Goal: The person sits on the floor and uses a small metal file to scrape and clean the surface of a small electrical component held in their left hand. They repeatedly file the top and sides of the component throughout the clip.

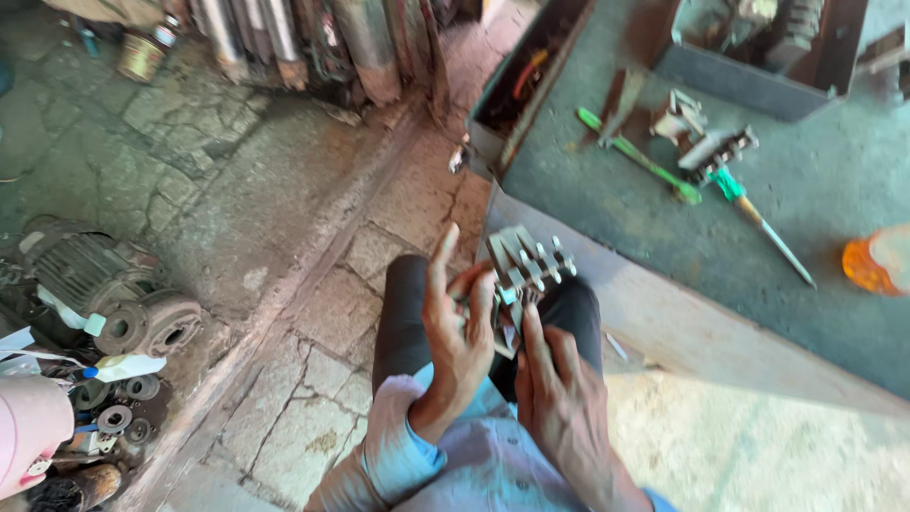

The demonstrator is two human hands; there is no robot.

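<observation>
A small grey metal part with several ribs and screw heads [527, 266] is held over my lap. My left hand [457, 332] grips it from the left, with the forefinger pointing up. My right hand [561, 393] holds it from below, fingers reaching up to its underside. I sit in dark trousers and a light blue shirt beside a low grey workbench [815, 209].
On the workbench lie a green-handled screwdriver [758, 216], a green tool [637, 156], a small metal part [703, 142], an orange object [877, 261] and a metal box [758, 52]. A long tray [517, 90] stands at the bench's left edge. An old motor [114, 294] and bearings lie on the stone floor, left.
</observation>
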